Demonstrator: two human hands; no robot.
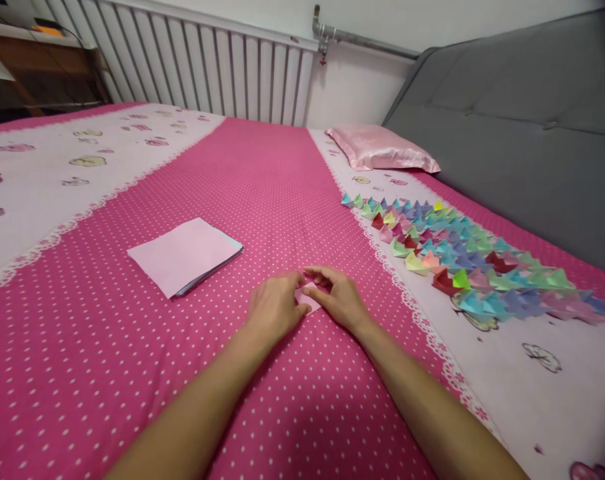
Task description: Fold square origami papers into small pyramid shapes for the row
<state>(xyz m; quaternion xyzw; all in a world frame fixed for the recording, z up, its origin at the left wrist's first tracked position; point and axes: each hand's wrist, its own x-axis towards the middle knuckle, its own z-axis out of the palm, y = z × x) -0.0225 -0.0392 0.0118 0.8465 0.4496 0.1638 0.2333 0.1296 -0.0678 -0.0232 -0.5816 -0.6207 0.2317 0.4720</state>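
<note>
Between my two hands a small folded piece of pink paper [309, 303] lies low over the dotted bedspread. My left hand [278, 303] holds its left side, thumb at the near edge and fingers curled round the far side. From the other side my right hand [339, 297] grips it, thumb laid on top and fingers bent over the far edge. Part of the paper is hidden under the fingers. To the left of my hands sits a stack of square paper [185, 257], pale pink on top with blue and darker sheets showing at its edge.
Rows of small folded paper boats [462, 253] in many colours stand on the right. Behind them are a pink satin pillow [382, 148] and a grey padded headboard [512, 120]. A white radiator [207, 63] runs along the wall, and a wooden desk [47, 67] is at far left.
</note>
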